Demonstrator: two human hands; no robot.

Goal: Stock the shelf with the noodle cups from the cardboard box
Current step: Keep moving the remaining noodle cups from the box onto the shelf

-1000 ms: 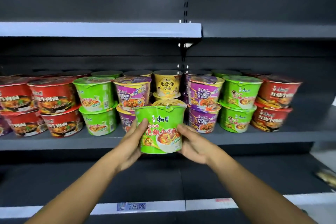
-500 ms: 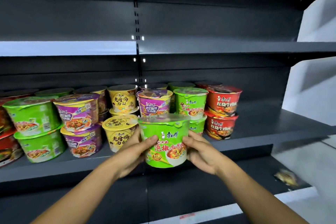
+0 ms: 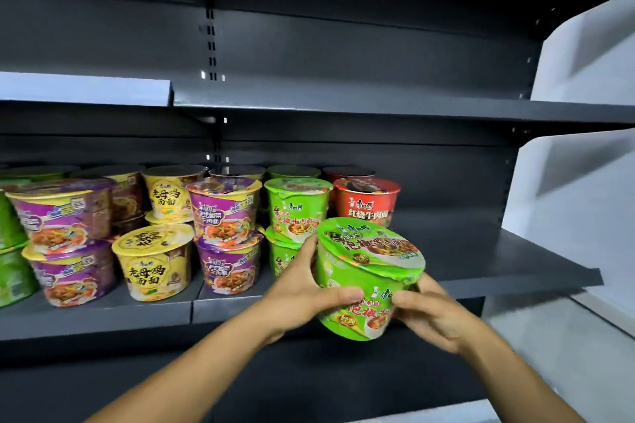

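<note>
Held tilted before the dark metal shelf (image 3: 481,251), at five o'clock of the stacked cups (image 3: 223,213): green foil-lidded noodle cup (image 3: 369,271), left hand (image 3: 302,288) and right hand (image 3: 433,316) fingers clamped round its sides, probably aiming for the bare stretch at three o'clock.

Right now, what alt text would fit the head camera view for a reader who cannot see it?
Two hands, left and right, hold a tilted green noodle cup before a dark shelf. Stacked purple, yellow, green and red cups fill its left side; the right part is bare.
</note>
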